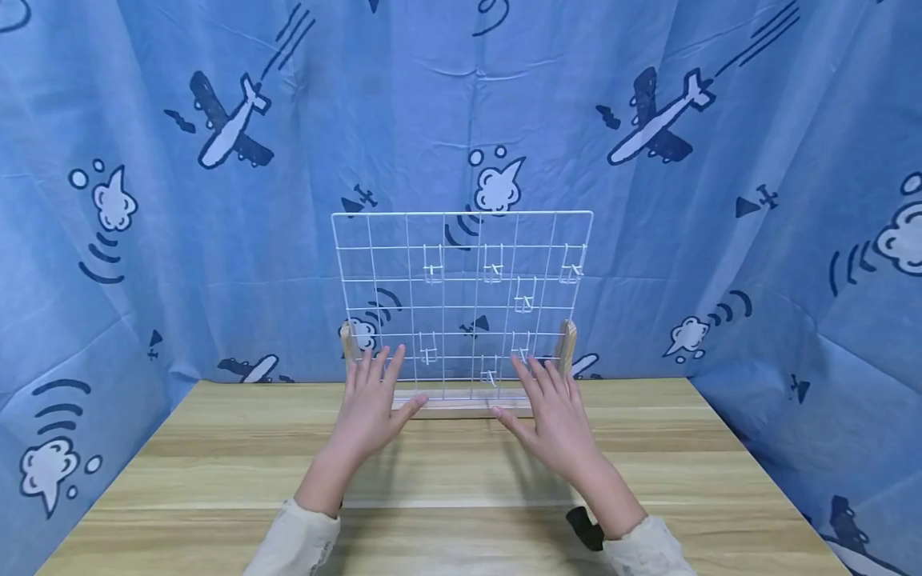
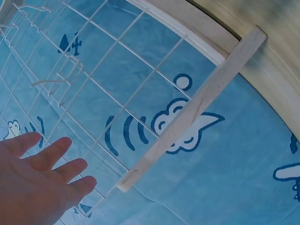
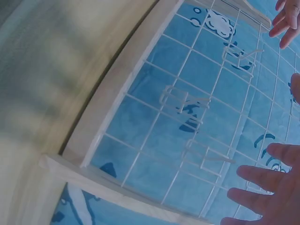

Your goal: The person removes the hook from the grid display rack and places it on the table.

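Observation:
A white wire grid panel stands upright in a wooden base with a short wooden post at each side. Several white wire hooks, such as one at the upper right and one low on the left, hang on its bars. My left hand is spread in front of the lower left of the grid, holding nothing. Mirroring it, my right hand has its fingers spread before the lower right part. In the right wrist view a hook shows close to the right fingers. Whether fingertips touch the wires I cannot tell.
The stand sits toward the back of a wood-grain table. Behind and at both sides hangs a blue curtain printed with planes and clouds. A black strap piece is at my right wrist.

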Available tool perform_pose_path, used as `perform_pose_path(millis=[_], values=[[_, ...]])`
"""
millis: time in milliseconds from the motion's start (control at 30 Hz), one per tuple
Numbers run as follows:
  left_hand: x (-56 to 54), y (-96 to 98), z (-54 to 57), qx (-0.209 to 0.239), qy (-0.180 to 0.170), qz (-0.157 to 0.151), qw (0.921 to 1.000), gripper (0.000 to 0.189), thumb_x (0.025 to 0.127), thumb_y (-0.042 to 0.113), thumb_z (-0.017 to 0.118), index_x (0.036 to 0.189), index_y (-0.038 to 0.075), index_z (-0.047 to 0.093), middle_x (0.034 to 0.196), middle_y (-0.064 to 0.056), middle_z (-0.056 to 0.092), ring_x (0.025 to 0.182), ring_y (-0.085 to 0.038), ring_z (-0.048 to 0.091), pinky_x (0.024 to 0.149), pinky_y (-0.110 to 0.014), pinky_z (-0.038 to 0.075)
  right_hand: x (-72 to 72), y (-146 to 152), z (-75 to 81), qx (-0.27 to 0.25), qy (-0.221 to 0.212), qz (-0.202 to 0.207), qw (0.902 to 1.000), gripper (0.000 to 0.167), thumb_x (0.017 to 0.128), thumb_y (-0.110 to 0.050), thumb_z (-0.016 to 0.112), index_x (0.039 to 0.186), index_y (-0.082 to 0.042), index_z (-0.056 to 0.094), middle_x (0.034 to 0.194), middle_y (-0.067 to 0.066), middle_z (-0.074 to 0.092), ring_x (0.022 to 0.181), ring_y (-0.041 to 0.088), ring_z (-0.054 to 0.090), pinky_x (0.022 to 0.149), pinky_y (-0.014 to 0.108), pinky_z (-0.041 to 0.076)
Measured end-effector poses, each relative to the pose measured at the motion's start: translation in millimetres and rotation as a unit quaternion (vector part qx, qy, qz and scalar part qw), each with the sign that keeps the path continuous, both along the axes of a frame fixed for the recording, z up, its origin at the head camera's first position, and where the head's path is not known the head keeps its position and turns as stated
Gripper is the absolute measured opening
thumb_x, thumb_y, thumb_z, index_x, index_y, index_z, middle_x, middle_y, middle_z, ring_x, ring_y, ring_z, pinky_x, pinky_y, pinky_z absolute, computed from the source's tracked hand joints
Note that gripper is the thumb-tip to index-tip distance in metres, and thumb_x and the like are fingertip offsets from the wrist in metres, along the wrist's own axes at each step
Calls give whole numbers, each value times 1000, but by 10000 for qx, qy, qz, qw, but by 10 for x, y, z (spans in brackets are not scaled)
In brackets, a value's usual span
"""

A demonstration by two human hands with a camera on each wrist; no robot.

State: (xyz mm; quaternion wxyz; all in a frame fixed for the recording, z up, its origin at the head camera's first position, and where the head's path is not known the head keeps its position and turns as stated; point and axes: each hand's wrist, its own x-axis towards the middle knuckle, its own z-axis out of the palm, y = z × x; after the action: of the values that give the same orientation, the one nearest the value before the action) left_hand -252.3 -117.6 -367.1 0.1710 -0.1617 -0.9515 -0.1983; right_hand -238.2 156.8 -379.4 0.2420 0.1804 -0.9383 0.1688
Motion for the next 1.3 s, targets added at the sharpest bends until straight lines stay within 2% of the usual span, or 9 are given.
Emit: perform_pose_path(millis=[367, 533, 833, 1100, 1300], values=[[-52, -79, 85, 540, 824, -275, 9948, 69, 92, 33, 65, 146, 2, 36, 144, -24, 40, 137, -45, 28, 112, -63, 22, -83, 48, 145, -288, 876, 410, 9949, 72, 86, -34, 72, 144, -6, 42, 140, 22, 47, 128, 44, 42, 108, 63, 28], [-91, -136, 152, 794, 932, -262, 9921, 65, 93, 29, 65, 145, 1, 37, 142, -22, 42, 133, -41, 36, 109, -62, 29, -118, 74, 217, -454, 1030, 511, 9923, 69, 86, -30, 73, 143, -7, 43, 139, 20, 49, 126, 43, 43, 105, 64, 31], [-150, -277, 270, 1156, 1013, -290, 9877, 59, 94, 22, 63, 143, 0, 39, 140, -24, 43, 132, -41, 36, 109, -60, 32, -175, 118, 340, -740, 1172, 583, 9886, 65, 87, -25, 73, 142, -7, 45, 138, 16, 50, 127, 39, 44, 105, 64, 32], [-227, -398, 329, 1457, 1644, -519, 9742, 52, 92, 15, 66, 137, -1, 46, 129, -24, 51, 121, -39, 45, 102, -55, 41, -201, 148, 494, -931, 1316, 557, 9853, 63, 88, -23, 71, 143, -8, 44, 138, 17, 50, 129, 40, 42, 107, 63, 30], [-295, -465, 338, 1882, 1954, -585, 9607, 45, 92, 11, 65, 133, -3, 51, 126, -23, 53, 116, -39, 47, 99, -54, 42, -260, 194, 590, -1206, 1916, 732, 9713, 58, 86, -15, 72, 138, -2, 49, 131, 20, 56, 122, 39, 48, 106, 57, 36]])
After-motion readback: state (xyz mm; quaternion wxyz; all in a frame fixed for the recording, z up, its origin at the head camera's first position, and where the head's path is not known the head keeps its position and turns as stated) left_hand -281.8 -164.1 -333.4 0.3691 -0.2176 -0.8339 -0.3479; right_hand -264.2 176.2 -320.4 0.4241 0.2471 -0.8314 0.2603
